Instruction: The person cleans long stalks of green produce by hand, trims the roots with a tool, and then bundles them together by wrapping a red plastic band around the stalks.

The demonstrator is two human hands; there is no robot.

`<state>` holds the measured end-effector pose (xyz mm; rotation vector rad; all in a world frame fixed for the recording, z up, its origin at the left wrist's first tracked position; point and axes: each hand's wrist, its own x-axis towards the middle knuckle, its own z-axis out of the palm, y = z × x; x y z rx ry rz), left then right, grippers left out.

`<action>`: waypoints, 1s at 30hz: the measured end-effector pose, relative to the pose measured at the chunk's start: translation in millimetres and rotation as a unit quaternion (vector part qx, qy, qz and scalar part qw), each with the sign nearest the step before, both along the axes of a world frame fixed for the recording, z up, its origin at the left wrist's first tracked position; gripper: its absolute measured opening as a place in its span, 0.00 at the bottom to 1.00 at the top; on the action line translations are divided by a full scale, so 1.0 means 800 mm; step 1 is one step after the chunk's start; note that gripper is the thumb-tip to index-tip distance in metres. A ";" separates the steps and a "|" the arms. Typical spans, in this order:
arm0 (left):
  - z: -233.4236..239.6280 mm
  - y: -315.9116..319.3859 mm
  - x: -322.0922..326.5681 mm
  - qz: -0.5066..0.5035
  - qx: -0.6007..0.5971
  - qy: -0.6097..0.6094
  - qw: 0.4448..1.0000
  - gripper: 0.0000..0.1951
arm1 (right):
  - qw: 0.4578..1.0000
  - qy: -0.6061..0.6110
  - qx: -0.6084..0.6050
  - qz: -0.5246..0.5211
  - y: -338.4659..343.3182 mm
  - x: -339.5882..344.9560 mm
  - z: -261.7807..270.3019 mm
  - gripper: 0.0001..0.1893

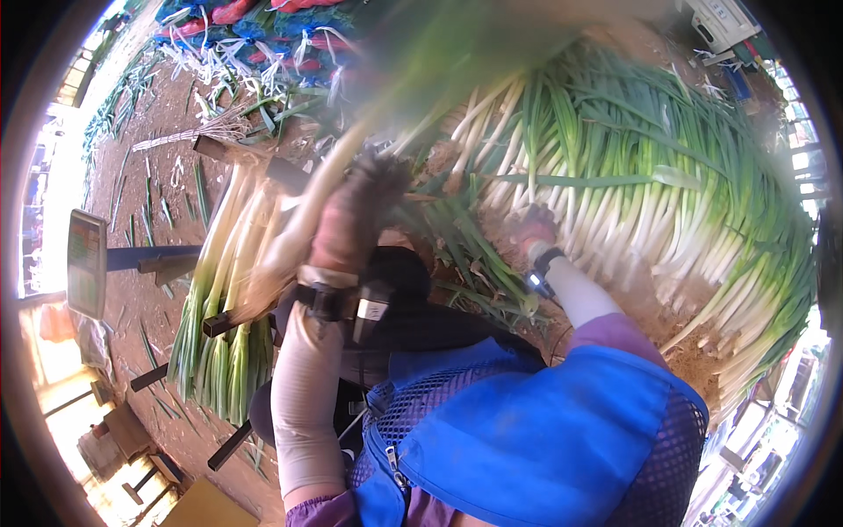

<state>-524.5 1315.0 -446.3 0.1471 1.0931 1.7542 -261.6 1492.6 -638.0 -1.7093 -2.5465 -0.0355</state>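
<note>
My left hand (359,214), in a dark and pinkish work glove and blurred, holds a long green onion (332,158). Its roots hang toward me on the left and its blurred leaves stretch to the upper middle. Left of it, a bundle of green onions (227,270) lies across a dark metal frame (219,323), beside a scale with a pale display head (87,263). My right hand (535,227), gloved too, is at the root side of a large heap of green onions (632,204); whether its fingers grip a stalk cannot be told.
Net sacks (283,26) in blue and red, tied with white strings, are stacked at the top left. Loose leaves (471,244) lie on the soil between my hands. A bunch of pale ties (197,132) lies beyond the frame. A white crate (721,23) stands top right.
</note>
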 end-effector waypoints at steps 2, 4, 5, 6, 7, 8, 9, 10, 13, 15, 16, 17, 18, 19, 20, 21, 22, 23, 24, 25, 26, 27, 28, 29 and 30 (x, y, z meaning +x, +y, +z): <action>-0.027 0.003 0.019 -0.103 0.088 0.174 0.975 0.16 | 0.976 -0.032 -0.194 -0.097 0.038 0.037 -0.035 0.29; -0.049 -0.021 0.036 -0.164 0.029 0.117 0.979 0.17 | 0.883 -0.007 -0.445 -0.150 0.056 0.057 -0.063 0.28; -0.056 -0.040 0.043 -0.169 -0.046 0.075 0.982 0.17 | 0.869 0.043 -0.463 -0.168 0.058 0.060 -0.073 0.27; -0.062 -0.057 0.048 -0.180 -0.096 0.029 0.978 0.17 | 0.853 0.092 -0.480 -0.182 0.056 0.058 -0.079 0.26; -0.066 -0.070 0.049 -0.178 -0.115 0.060 0.975 0.17 | 0.836 0.141 -0.494 -0.195 0.052 0.054 -0.082 0.25; -0.067 -0.080 0.045 -0.186 -0.107 0.087 0.973 0.18 | 0.842 0.164 -0.474 -0.198 0.047 0.046 -0.082 0.25; -0.068 -0.087 0.044 -0.198 -0.100 0.113 0.968 0.19 | 0.847 0.187 -0.454 -0.204 0.041 0.037 -0.079 0.24; -0.069 -0.089 0.045 -0.127 -0.160 0.037 0.978 0.19 | 0.851 0.210 -0.432 -0.212 0.036 0.029 -0.074 0.24; -0.066 -0.080 0.046 -0.083 -0.130 0.000 0.988 0.20 | 0.840 0.285 -0.396 -0.237 0.038 0.017 -0.062 0.25; -0.064 -0.074 0.051 -0.090 -0.167 0.028 0.982 0.20 | 0.913 0.139 -0.361 -0.128 0.061 0.025 -0.064 0.27; -0.063 -0.072 0.051 -0.109 -0.175 0.047 0.977 0.20 | 0.942 0.086 -0.318 -0.072 0.072 0.034 -0.070 0.28; -0.063 -0.072 0.052 -0.123 -0.190 0.065 0.972 0.20 | 0.962 0.032 -0.271 -0.014 0.085 0.043 -0.080 0.29; -0.064 -0.073 0.052 -0.125 -0.183 0.063 0.973 0.21 | 0.947 0.043 -0.303 -0.100 0.109 0.055 -0.090 0.28; -0.065 -0.075 0.051 -0.124 -0.185 0.058 0.973 0.21 | 0.951 0.057 -0.267 -0.143 0.124 0.066 -0.104 0.27; -0.066 -0.076 0.050 -0.119 -0.201 0.051 0.971 0.22 | 0.953 0.068 -0.230 -0.186 0.137 0.079 -0.116 0.27; -0.068 -0.077 0.049 -0.123 -0.187 0.052 0.973 0.21 | 0.951 0.082 -0.192 -0.229 0.150 0.091 -0.126 0.26; -0.069 -0.077 0.048 -0.122 -0.186 0.051 0.974 0.21 | 0.941 0.087 -0.203 -0.255 0.162 0.103 -0.133 0.26; -0.071 -0.076 0.048 -0.122 -0.183 0.050 0.974 0.21 | 0.933 0.083 -0.227 -0.266 0.172 0.110 -0.140 0.25; -0.072 -0.075 0.048 -0.128 -0.198 0.061 0.970 0.21 | 0.925 0.076 -0.257 -0.269 0.181 0.115 -0.144 0.25; -0.072 -0.074 0.049 -0.134 -0.210 0.072 0.966 0.21 | 0.919 0.068 -0.280 -0.269 0.187 0.117 -0.146 0.25; -0.072 -0.073 0.049 -0.144 -0.220 0.079 0.962 0.21 | 0.914 0.057 -0.300 -0.266 0.193 0.118 -0.147 0.25; -0.071 -0.071 0.050 -0.148 -0.228 0.091 0.958 0.21 | 0.911 0.048 -0.313 -0.264 0.197 0.117 -0.148 0.25; -0.071 -0.069 0.050 -0.156 -0.232 0.098 0.955 0.20 | 0.910 0.037 -0.322 -0.258 0.201 0.116 -0.149 0.25; -0.071 -0.068 0.051 -0.155 -0.252 0.104 0.949 0.20 | 0.909 0.028 -0.330 -0.252 0.204 0.114 -0.150 0.24; -0.071 -0.067 0.051 -0.148 -0.240 0.096 0.955 0.21 | 0.909 0.018 -0.335 -0.246 0.207 0.113 -0.153 0.24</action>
